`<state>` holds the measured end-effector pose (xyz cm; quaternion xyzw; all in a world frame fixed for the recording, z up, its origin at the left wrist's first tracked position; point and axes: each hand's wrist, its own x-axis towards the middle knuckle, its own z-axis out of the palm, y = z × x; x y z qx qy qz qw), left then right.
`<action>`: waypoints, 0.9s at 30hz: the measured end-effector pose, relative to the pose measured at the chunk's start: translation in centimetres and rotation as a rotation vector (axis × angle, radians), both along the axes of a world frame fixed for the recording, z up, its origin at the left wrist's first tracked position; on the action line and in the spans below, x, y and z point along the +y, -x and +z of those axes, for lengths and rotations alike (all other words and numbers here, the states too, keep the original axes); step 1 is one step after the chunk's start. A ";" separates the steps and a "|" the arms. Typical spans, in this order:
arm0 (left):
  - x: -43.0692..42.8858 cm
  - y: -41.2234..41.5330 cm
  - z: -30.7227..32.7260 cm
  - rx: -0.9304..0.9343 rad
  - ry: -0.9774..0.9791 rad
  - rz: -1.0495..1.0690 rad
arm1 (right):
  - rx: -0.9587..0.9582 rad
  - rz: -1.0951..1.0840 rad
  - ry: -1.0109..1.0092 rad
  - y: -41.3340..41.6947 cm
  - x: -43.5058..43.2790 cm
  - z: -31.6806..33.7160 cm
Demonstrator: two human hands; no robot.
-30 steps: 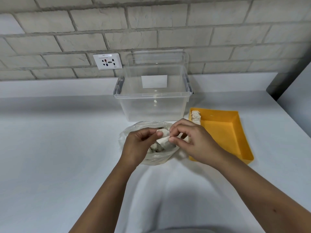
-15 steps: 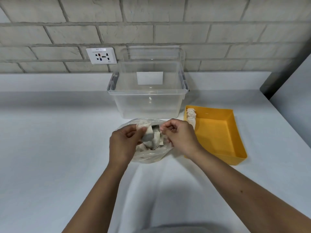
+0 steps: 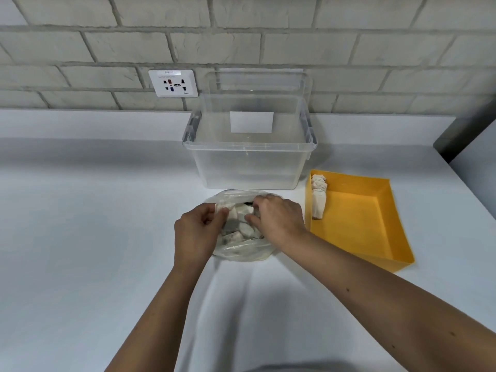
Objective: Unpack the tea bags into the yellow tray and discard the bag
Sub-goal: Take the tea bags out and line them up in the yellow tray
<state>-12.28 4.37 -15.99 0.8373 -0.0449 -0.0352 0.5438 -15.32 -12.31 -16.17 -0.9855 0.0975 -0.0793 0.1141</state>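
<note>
- White table point(image 3: 80, 237) under a brick wall; clear bin point(image 3: 249, 170) at the back.
- Plastic bag point(image 3: 241, 251) in front of the bin, loose tea bags point(image 3: 241, 224) inside.
- Left hand point(image 3: 197, 234) pinches the bag's rim.
- Right hand point(image 3: 279, 218) is inside the bag, fingers curled, apparently gripping the loose tea bags.
- Yellow tray point(image 3: 375, 237) right of the bag; packed tea bags point(image 3: 318, 197) along its left wall.

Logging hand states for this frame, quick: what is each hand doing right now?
Left hand: closed, pinching the rim of the plastic bag.
Right hand: closed, fingers curled inside the bag, apparently pinching a tea bag.
</note>
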 end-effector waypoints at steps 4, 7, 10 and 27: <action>0.7 -0.3 0.2 0.056 0.055 0.023 | 0.002 0.022 -0.019 -0.1 -0.4 0.0; 1.2 -0.8 0.8 0.071 0.114 0.051 | -0.004 -0.007 -0.082 0.9 -1.2 0.6; 1.4 -0.9 1.3 0.097 0.144 0.053 | -0.044 -0.044 -0.317 2.8 -2.4 1.7; -1.8 1.5 2.2 0.439 0.374 -0.066 | -0.041 -0.183 -0.929 2.9 -0.2 3.1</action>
